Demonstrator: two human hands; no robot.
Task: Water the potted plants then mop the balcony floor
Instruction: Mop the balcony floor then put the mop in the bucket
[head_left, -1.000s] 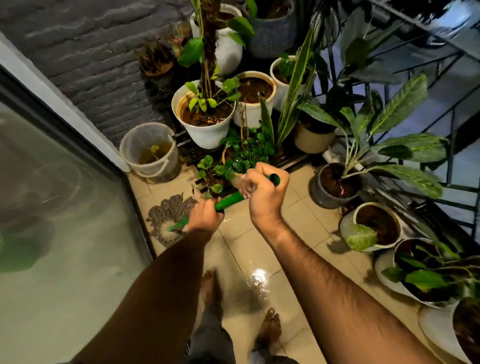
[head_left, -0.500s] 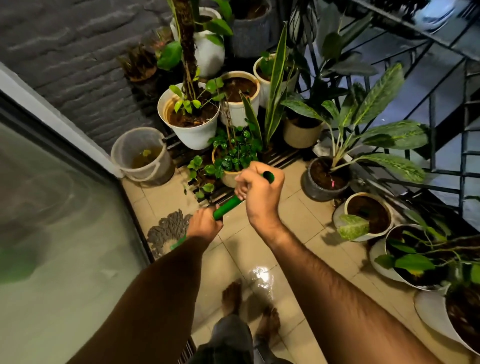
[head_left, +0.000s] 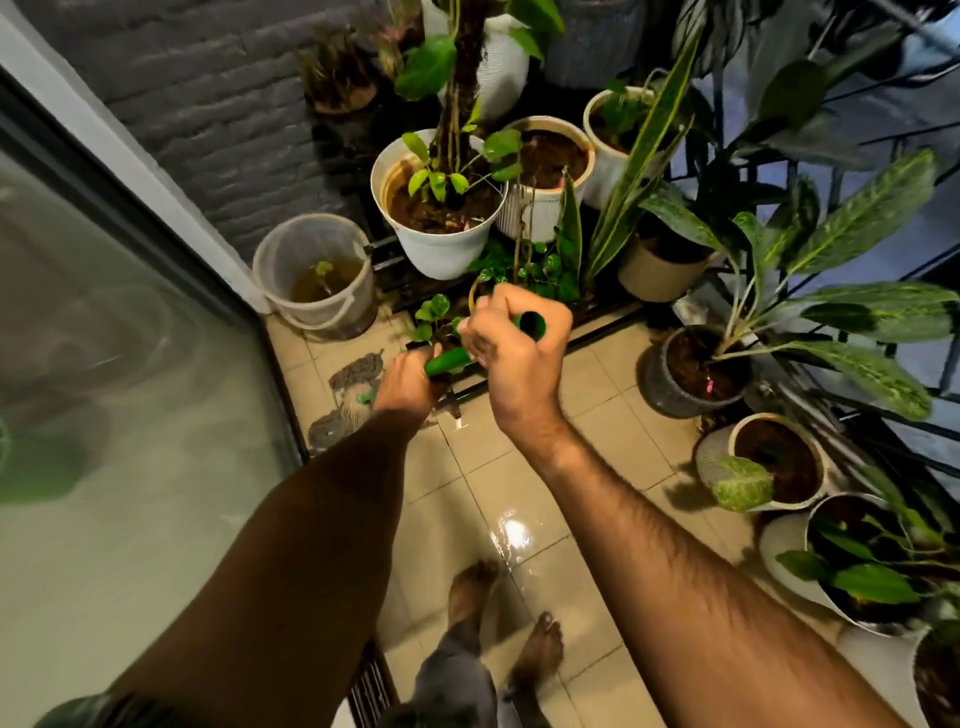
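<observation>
One mop is in use. Its green handle (head_left: 448, 361) runs diagonally from the upper grip down toward the floor, and its grey string head (head_left: 347, 402) lies spread on the beige tiled floor (head_left: 592, 395), hard against the lower frame of the glass door (head_left: 130, 395).

Two hands hold the handle, set a short way apart along it. The right hand (head_left: 514, 356) is wrapped round the top, with the open green end of the tube showing just past the fingers. The left hand (head_left: 408, 383) is clamped round the shaft lower down, nearer the mop head. One short length of green handle shows between the two fists.

Two bare feet stand on the tiles below the arms; the left foot (head_left: 470, 590) is ahead of the right foot (head_left: 537, 652). One bright wet patch (head_left: 511, 535) glints on the tiles just in front of them.

One translucent bucket (head_left: 314, 278) stands in the corner beside the door frame, holding murky water. Next to it, one large white pot (head_left: 441, 213) carries a climbing plant on a pole; one ribbed white pot (head_left: 545, 176) sits touching it on the far side. One dark grey pot (head_left: 693, 376) stands on the floor at the right, with long speckled leaves. More pots crowd the back and right edge; an exact count cannot be made. One dark brick wall (head_left: 218, 109) closes the corner.
</observation>
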